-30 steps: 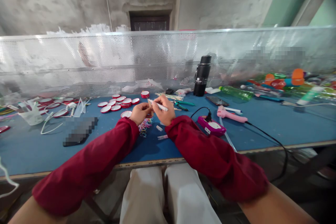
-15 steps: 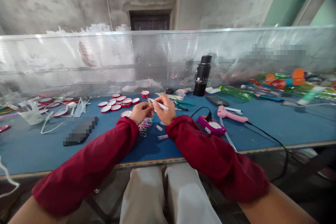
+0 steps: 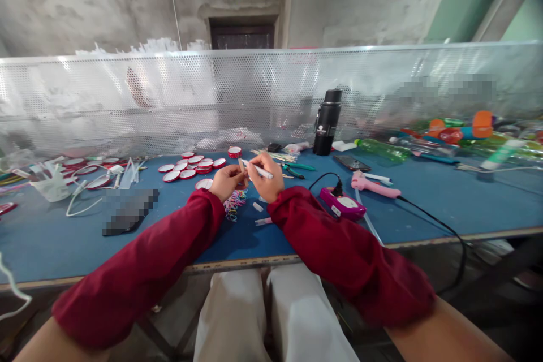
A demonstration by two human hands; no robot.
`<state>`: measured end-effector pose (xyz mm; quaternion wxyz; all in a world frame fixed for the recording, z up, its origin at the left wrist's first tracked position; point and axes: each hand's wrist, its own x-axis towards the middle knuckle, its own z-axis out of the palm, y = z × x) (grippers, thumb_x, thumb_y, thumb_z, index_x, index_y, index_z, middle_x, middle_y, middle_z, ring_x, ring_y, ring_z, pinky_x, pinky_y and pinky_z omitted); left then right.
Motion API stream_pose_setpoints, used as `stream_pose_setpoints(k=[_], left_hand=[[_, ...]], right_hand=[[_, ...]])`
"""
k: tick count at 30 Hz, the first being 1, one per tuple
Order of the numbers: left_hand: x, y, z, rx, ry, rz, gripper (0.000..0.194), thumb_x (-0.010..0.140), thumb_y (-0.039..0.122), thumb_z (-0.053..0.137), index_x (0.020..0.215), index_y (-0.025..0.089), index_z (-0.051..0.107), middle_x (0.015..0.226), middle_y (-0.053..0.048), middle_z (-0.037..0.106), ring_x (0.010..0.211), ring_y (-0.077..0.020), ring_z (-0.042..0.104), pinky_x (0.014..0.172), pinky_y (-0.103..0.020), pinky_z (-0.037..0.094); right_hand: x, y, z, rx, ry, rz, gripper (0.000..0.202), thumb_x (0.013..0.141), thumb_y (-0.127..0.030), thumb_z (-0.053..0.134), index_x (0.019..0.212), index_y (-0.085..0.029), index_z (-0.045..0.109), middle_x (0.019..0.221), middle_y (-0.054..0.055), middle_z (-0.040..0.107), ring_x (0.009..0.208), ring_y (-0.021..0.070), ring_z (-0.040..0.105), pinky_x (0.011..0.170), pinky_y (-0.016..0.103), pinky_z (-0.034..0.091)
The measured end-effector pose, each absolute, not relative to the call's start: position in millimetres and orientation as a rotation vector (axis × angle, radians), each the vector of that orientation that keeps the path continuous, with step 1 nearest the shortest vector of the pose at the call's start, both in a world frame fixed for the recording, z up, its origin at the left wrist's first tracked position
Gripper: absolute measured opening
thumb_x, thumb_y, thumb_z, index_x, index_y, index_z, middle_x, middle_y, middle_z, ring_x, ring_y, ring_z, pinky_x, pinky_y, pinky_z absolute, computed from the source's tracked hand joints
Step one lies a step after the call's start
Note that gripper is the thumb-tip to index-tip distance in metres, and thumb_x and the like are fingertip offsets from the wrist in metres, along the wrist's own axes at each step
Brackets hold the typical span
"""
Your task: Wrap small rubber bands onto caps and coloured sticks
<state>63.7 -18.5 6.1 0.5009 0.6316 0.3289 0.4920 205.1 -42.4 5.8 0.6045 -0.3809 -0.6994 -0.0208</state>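
Note:
My left hand (image 3: 224,182) is closed on a small flat tan strip (image 3: 241,164) that looks like wood and stands up between the fingers. In my right hand (image 3: 271,178) is a white pen (image 3: 262,171), gripped as for writing, its front end close to the strip. Whether the pen touches the strip cannot be made out. Beneath the hands lies a heap of thin colourful loops (image 3: 234,203). A small white cap-like piece (image 3: 257,207) and a clear tube (image 3: 263,221) rest by my right wrist. Round white discs with red rims (image 3: 186,173) spread out left of my hands.
A black flask (image 3: 328,124) stands at the back. To the right are green-handled pliers (image 3: 297,168), a purple power socket (image 3: 343,203), and a pink glue gun (image 3: 375,185) with its cord. A phone (image 3: 130,212) and a white cup (image 3: 51,186) lie left. A perforated metal screen (image 3: 169,96) borders the table.

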Motion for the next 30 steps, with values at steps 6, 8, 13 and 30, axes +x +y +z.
stream_pose_setpoints(k=[6,8,13,30], left_hand=[[63.3,-17.8,3.9,1.555,0.803,1.195,0.041,0.059,0.048,0.079,0.074,0.015,0.060,0.063,0.002,0.060,0.058,-0.0115,0.057,0.060,-0.028,0.052],[62.6,-17.7,4.3,1.554,0.805,1.195,0.041,0.058,0.048,0.080,0.072,0.015,0.059,0.063,0.002,0.060,0.059,-0.0118,0.058,0.060,-0.027,0.052],[62.4,-16.7,4.4,1.525,0.786,1.206,0.044,0.056,0.050,0.080,0.072,0.014,0.059,0.064,0.001,0.061,0.059,-0.0114,0.058,0.059,-0.027,0.052],[63.0,-18.0,3.7,1.527,0.789,1.195,0.042,0.056,0.047,0.081,0.074,0.014,0.061,0.063,0.003,0.059,0.058,-0.0108,0.057,0.059,-0.027,0.052]], right_hand=[[204.3,-43.8,6.0,-0.889,-1.634,-0.044,0.016,0.089,-0.037,0.053,0.083,-0.023,0.054,0.072,0.000,0.062,0.063,0.0146,0.058,0.059,0.027,0.042],[205.6,-41.9,5.6,-0.898,-1.624,-0.048,0.014,0.088,-0.036,0.052,0.084,-0.023,0.054,0.074,0.000,0.063,0.065,0.0148,0.058,0.060,0.027,0.043],[206.3,-40.6,4.9,-0.893,-1.618,-0.045,0.013,0.089,-0.035,0.052,0.084,-0.023,0.054,0.074,0.001,0.063,0.064,0.0148,0.058,0.060,0.027,0.043],[204.3,-43.4,5.7,-0.898,-1.641,-0.026,0.017,0.089,-0.039,0.052,0.083,-0.023,0.054,0.071,0.000,0.062,0.063,0.0152,0.058,0.059,0.027,0.043]])
